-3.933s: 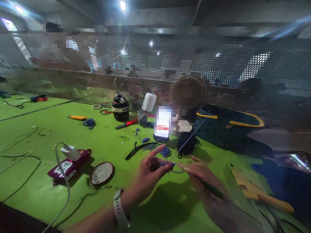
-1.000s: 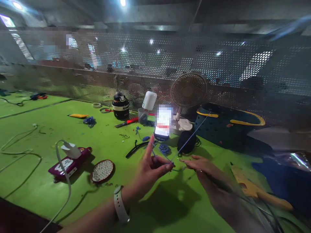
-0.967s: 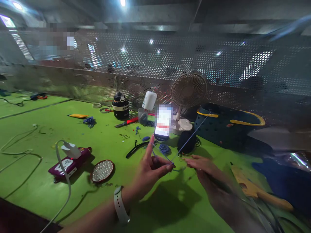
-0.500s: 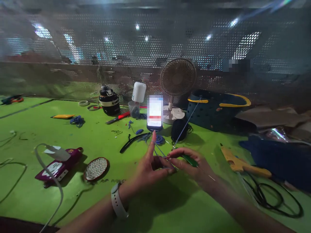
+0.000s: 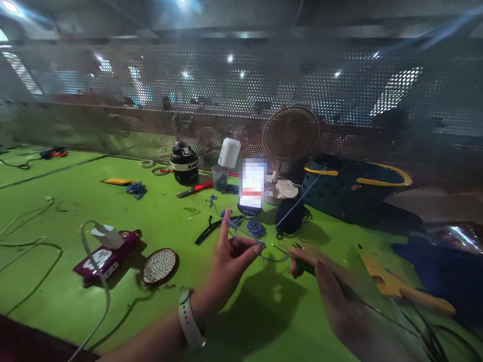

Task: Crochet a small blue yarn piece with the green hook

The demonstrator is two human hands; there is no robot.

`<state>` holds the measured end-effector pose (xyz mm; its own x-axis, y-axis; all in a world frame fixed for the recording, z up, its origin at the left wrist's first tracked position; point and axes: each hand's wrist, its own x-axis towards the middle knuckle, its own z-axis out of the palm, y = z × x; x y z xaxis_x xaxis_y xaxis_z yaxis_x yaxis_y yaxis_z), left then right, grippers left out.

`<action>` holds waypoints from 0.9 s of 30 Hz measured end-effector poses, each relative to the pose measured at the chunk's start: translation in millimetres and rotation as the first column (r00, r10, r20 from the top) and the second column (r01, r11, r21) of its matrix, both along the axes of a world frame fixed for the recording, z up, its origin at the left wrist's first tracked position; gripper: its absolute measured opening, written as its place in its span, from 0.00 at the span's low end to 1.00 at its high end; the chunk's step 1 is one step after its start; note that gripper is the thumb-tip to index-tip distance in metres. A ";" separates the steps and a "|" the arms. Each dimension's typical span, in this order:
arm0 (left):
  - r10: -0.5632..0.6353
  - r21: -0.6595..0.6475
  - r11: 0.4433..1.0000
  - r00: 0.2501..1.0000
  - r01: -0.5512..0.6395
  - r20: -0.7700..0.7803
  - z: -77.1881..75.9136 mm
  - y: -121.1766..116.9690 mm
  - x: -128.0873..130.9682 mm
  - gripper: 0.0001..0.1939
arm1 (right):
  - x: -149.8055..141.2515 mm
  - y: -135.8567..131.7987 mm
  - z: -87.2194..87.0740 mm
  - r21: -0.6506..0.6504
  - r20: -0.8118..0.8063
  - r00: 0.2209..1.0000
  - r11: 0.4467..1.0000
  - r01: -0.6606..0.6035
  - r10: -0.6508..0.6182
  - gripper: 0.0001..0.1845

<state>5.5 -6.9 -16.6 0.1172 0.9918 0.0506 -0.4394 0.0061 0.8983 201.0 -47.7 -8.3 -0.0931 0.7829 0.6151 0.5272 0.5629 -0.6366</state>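
My left hand [image 5: 230, 266] pinches a small piece of blue yarn work [image 5: 261, 245] between thumb and finger. The strand passes over its raised index finger. In my right hand [image 5: 332, 281], slightly blurred, is a crochet hook [image 5: 281, 250] with a green handle, its metal tip just right of the pinched yarn, apart from it. A loose loop of yarn hangs below the tip. Beyond the hands lie a coiled blue yarn piece [image 5: 255, 228] and a dark yarn ball [image 5: 290, 217]. Another strand slants up to the dark basket [image 5: 339, 196].
A lit phone [image 5: 251, 208] stands before a fan [image 5: 290, 136]. Left are a round studded object [image 5: 160, 266], a purple power strip [image 5: 113, 261] with a cable, and a black bottle [image 5: 184, 168]. A yellow glue gun [image 5: 388, 276] lies right, beside dark blue cloth [image 5: 422, 261].
My right hand has drawn the hook rightward, away from my left hand. The left index finger's strand has shifted, and a loose loop now shows. The whole view has tilted upward and left.
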 end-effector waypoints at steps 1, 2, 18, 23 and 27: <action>0.002 -0.004 1.000 1.000 -0.002 -0.011 1.1 -0.2 -0.4 0.60 | -0.2 -0.7 -0.3 -0.027 0.007 1.000 1.000 -0.002 0.002 0.18; 0.005 -0.002 1.000 1.000 -0.005 -0.025 2.1 -0.5 -0.6 0.59 | -0.4 -1.2 -0.5 -0.051 0.010 1.000 0.999 -0.009 0.009 0.17; 0.027 0.104 0.995 0.983 -0.008 -0.181 4.7 -4.7 1.0 0.58 | 0.2 1.6 -3.6 -0.068 0.045 0.998 0.997 -0.032 0.035 0.14; 0.017 0.081 0.997 0.985 -0.004 -0.171 6.1 -4.9 1.0 0.57 | 0.6 -0.6 -4.3 -0.128 0.077 0.997 0.992 -0.018 0.028 0.15; 0.019 0.085 0.996 0.986 -0.005 -0.165 5.0 -5.2 0.8 0.58 | 1.3 -2.1 -7.5 -0.121 0.059 0.998 0.992 -0.028 0.036 0.15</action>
<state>6.3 -12.2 -11.6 0.1193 0.9862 0.1150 -0.2842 -0.0770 0.9557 202.3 -49.9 -15.9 -0.1534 0.8468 0.5094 0.5498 0.5015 -0.6680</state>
